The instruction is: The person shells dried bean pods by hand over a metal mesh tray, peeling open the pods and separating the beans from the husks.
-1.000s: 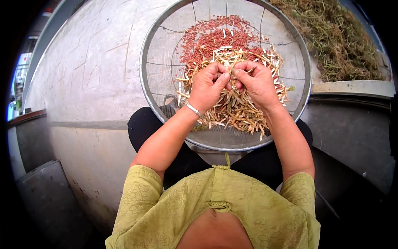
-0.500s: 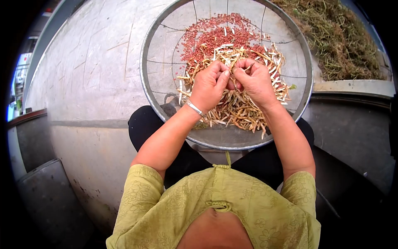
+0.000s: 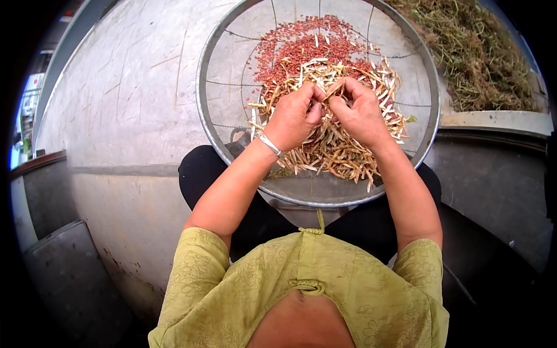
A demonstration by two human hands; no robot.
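Note:
A dry tan bean pod (image 3: 332, 91) is pinched between my two hands, above a wide round mesh sieve (image 3: 223, 113). My left hand (image 3: 297, 116), with a silver bangle on its wrist, is closed at the pod's left end. On the other end, the thumb and fingers of my right hand (image 3: 358, 110) are closed. Below them lies a heap of dry pods and husks (image 3: 342, 153), partly covered by my hands. Loose red beans (image 3: 290, 52) are spread over the far half of the mesh.
The sieve rests over my lap, its metal rim close to my forearms. To the left stretches a pale concrete floor (image 3: 133, 98). Dried plant stalks (image 3: 481, 58) are piled at the upper right, behind a low pale ledge (image 3: 493, 120). A dark panel (image 3: 75, 278) stands at the lower left.
My hands have shifted slightly, and the fingertips have drawn a little apart. More of the pod shows between them now. The sieve has barely moved.

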